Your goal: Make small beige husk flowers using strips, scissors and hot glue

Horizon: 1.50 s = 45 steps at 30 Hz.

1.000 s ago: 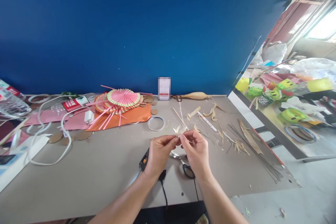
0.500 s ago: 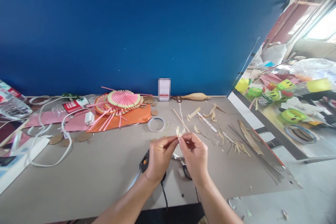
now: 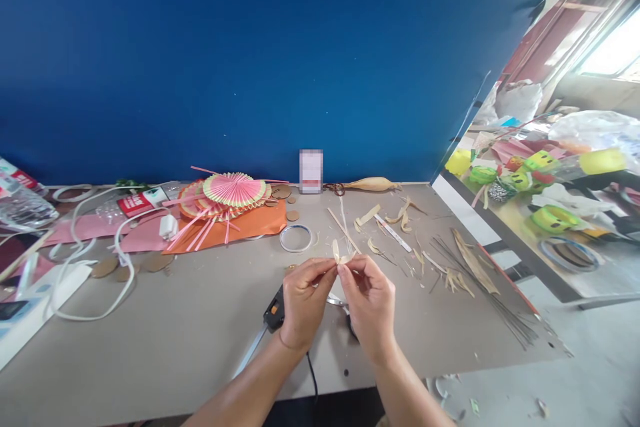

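small pale husk piece (image 3: 336,250), held at the meeting point of my two hands, seemingly above the table (image 3: 200,333). it projects from the far side of the grip: one lobe stands with its long axis pointing away from me, another slants rightward. my left hand (image 3: 306,297) and right hand (image 3: 371,300) are both pinched closed on its base, thumb against forefinger; neither is clearly nearer. scissors (image 3: 336,300) lie partly hidden between my hands; the glue gun (image 3: 274,310) sits beside my left wrist; the thin dark stems (image 3: 483,290) lie well to the right.
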{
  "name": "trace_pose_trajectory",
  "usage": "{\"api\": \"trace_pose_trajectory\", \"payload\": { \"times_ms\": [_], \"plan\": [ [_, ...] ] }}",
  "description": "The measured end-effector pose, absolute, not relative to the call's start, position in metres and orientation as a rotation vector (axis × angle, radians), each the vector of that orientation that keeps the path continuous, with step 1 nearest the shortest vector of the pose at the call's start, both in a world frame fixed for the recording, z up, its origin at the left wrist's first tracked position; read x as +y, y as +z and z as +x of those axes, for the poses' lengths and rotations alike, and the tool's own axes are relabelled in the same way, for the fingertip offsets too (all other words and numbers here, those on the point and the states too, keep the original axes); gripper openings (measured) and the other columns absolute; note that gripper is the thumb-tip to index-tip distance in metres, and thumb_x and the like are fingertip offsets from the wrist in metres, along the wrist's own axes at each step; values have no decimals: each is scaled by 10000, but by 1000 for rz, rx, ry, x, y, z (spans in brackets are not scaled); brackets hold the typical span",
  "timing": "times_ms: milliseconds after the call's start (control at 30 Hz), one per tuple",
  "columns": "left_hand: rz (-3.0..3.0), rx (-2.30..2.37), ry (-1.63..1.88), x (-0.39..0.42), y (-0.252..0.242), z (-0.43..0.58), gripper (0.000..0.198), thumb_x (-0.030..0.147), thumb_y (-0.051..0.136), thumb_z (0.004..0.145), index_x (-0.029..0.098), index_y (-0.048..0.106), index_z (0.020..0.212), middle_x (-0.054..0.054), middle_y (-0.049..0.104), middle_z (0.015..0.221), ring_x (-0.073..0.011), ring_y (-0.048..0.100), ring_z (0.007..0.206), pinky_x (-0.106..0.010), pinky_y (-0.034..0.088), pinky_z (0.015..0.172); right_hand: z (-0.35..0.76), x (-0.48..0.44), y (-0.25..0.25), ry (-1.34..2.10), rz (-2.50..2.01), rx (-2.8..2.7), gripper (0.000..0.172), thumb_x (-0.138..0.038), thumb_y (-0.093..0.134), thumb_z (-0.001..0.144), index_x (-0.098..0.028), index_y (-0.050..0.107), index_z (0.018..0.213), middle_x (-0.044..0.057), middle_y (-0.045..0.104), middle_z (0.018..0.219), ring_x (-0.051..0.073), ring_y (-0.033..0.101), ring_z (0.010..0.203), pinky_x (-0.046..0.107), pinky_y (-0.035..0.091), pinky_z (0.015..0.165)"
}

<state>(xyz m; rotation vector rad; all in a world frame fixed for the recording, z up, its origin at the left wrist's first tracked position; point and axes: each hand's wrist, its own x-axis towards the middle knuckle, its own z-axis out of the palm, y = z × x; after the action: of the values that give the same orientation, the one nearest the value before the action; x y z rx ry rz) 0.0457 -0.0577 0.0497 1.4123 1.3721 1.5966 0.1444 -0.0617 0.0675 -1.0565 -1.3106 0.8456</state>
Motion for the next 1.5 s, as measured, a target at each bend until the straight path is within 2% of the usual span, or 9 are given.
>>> {"api": "trace_pose_trajectory", "payload": {
  "times_ms": [233, 400, 533, 800, 1100, 1300, 1500],
  "plan": [
    [1456, 1401, 1620, -59, 53, 44, 106, 261, 606, 716, 215, 701, 717, -41, 687, 726, -188, 610, 691, -282, 463, 663, 146, -65, 73, 870, -999, -1350, 49, -189, 526, 784, -187, 556, 745, 13, 566, 741, 128, 545, 697, 248, 467, 664],
    [1511, 1371, 1612, -60, 54, 44, 112, 240, 587, 737, 205, 693, 738, -38, 682, 740, -172, 601, 687, -269, 452, 676, 148, -66, 70, 796, -1006, -1377, 63, -176, 526, 774, -191, 583, 750, 41, 559, 831, 143, 549, 750, 244, 479, 640],
    [1531, 1346, 1589, -61, 53, 43, 138, 239, 556, 764, 182, 682, 761, -36, 671, 746, -154, 582, 665, -249, 440, 641, 152, -65, 71, 780, -1034, -1410, 68, -171, 529, 771, -190, 594, 776, 41, 561, 817, 144, 543, 756, 247, 482, 643],
    [1638, 1215, 1526, -62, 56, 39, 137, 185, 539, 784, 154, 672, 764, -25, 642, 697, -127, 562, 648, -223, 426, 627, 163, -56, 78, 1004, -982, -1434, 41, -170, 577, 739, -188, 614, 740, 11, 565, 739, 127, 544, 715, 244, 467, 653],
    [1732, 1217, 1469, -64, 61, 38, 137, 184, 545, 782, 154, 660, 714, -17, 641, 664, -115, 546, 604, -209, 405, 602, 169, -51, 77, 1179, -902, -1371, 24, -185, 613, 715, -184, 609, 691, -3, 532, 700, 119, 504, 661, 237, 431, 593],
    [1769, 1110, 1403, -64, 67, 35, 136, 172, 544, 785, 161, 654, 707, -8, 625, 629, -105, 533, 586, -195, 394, 582, 174, -48, 79, 1427, -768, -1279, 65, -229, 662, 689, -187, 617, 667, -20, 499, 683, 92, 473, 586, 223, 415, 536],
    [1779, 1069, 1401, -64, 68, 33, 137, 151, 547, 781, 160, 655, 696, -11, 624, 616, -106, 539, 572, -200, 405, 583, 174, -48, 78, 1482, -702, -1224, 57, -214, 671, 687, -194, 627, 658, -27, 493, 666, 83, 481, 574, 215, 427, 528]
  ]
}}
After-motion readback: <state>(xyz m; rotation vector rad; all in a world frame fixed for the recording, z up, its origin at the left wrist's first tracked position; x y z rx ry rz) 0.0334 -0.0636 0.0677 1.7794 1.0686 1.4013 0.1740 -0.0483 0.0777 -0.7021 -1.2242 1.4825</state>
